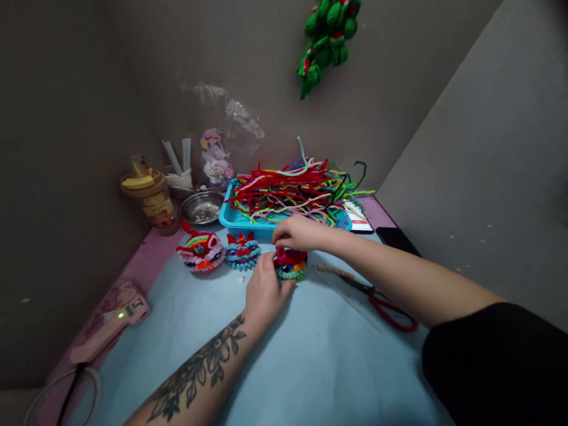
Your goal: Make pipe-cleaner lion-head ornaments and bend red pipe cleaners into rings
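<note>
My left hand [267, 288] grips the left side of a small lion-head figure [292, 270] made of fuzzy pipe cleaners, which rests on the blue cloth. Green trim, blue and orange parts and a dark red top show on it. From above, my right hand [299, 233] pinches a bright pink piece [281, 252] at the figure's top. My fingers hide much of the figure. Just left of it sit a blue lion head [242, 250] with red ears and a pink-and-red lion head [201, 251].
Behind my hands a blue tray [250, 230] holds many pipe cleaners [292, 189]. Red-handled scissors [394, 313] lie under my right forearm. A metal bowl [203, 208] and a brown-lidded cup [152, 202] stand back left. A pink glue gun [108, 323] lies at left; green ornaments [331, 24] hang above.
</note>
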A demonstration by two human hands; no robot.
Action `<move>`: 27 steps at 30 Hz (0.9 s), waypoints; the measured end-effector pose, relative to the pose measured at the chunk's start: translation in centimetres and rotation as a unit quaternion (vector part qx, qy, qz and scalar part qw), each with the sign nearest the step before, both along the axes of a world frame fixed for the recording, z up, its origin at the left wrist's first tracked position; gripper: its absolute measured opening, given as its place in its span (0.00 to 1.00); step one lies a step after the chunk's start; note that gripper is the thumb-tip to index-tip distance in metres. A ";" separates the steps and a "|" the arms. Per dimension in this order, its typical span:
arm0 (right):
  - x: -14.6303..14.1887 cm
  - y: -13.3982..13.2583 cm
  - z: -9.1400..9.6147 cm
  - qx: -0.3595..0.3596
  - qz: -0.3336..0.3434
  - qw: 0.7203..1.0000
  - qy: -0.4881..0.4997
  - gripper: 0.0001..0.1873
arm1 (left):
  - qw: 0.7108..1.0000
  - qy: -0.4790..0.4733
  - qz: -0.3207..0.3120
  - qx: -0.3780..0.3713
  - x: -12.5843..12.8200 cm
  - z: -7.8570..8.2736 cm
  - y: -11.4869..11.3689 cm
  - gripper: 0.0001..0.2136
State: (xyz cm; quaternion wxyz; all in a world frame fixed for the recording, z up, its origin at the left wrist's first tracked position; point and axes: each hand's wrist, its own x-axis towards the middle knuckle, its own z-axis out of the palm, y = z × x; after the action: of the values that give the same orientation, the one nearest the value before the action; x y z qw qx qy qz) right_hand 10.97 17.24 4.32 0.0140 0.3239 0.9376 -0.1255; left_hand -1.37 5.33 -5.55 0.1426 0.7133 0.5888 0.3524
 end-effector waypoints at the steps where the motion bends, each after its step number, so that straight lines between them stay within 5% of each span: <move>1: -0.1 -0.1 -0.2 0.002 -0.008 1.000 -0.009 0.11 | 1.000 0.001 -0.001 0.000 0.0 0.0 0.0 0.26; 6: -0.8 -0.3 -0.8 0.006 -0.054 0.998 -0.044 0.10 | 1.000 0.013 0.000 -0.009 0.0 -0.2 0.0 0.23; 14: -0.4 -0.7 -0.8 0.014 -0.038 0.999 0.002 0.13 | 0.998 -0.040 0.019 -0.042 0.0 -0.1 0.2 0.24; 19: -0.3 -1.3 -1.0 0.001 -0.018 0.999 0.041 0.14 | 0.998 -0.066 0.009 -0.012 -0.6 -0.3 0.9 0.05; 27: -0.1 -2.1 -0.8 -0.016 -0.039 0.999 0.023 0.13 | 0.998 -0.046 -0.039 0.022 -0.6 -0.1 0.9 0.03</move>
State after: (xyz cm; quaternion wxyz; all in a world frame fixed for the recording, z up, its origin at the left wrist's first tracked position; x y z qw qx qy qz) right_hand 10.83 15.14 3.49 -0.0071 0.3573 0.9221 -0.1485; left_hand -1.94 6.25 -5.62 0.1670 0.7219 0.5452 0.3920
